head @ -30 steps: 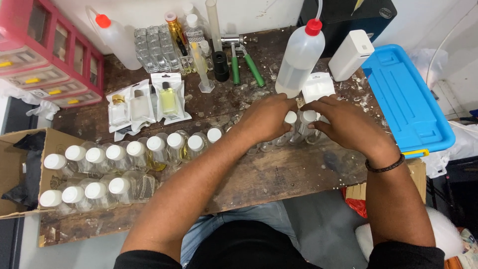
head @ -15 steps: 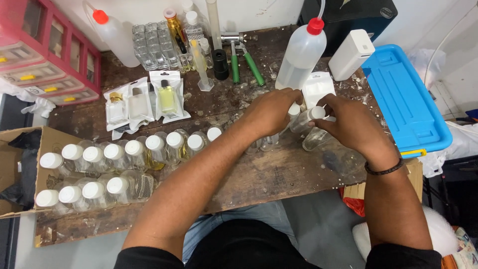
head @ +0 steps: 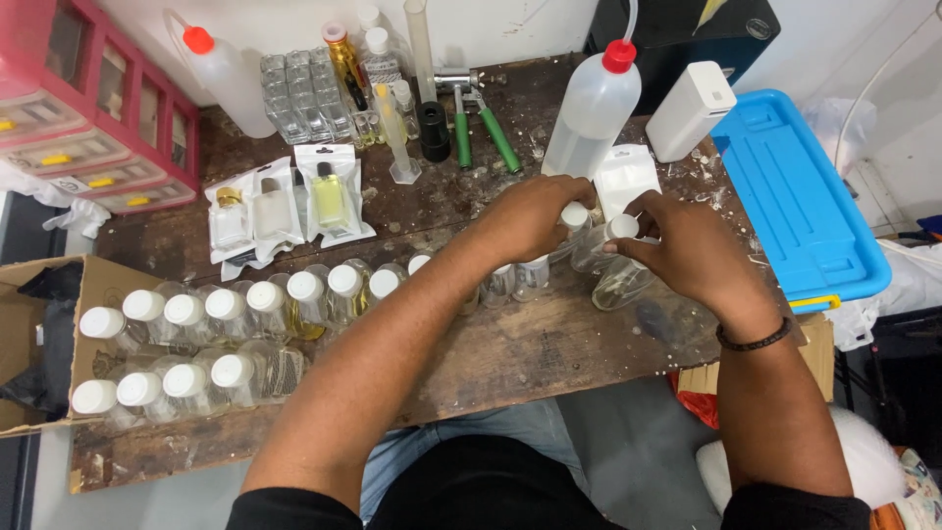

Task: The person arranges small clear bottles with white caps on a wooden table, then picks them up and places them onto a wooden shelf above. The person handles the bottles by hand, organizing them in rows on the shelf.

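Note:
My left hand (head: 530,216) rests over a small clear glass bottle with a white cap (head: 574,216) near the table's right middle. My right hand (head: 687,250) pinches the white cap of another small clear bottle (head: 620,228), which stands beside a cap-less glass bottle (head: 620,283). Both hands are close together, fingers curled round the caps. Two more clear bottles (head: 517,280) stand just under my left wrist. A white pouch (head: 628,182) lies behind the hands.
Two rows of several white-capped bottles (head: 226,314) fill the table's left. Packaged bottles (head: 329,196), a wash bottle with a red cap (head: 594,108), green-handled pliers (head: 481,128), a red drawer unit (head: 88,108), a blue tray (head: 795,196) and a cardboard box (head: 49,324) surround the worn wooden table (head: 510,363).
Both hands have shifted slightly up and right. The right hand's fingers have come up onto the white cap of the bottle.

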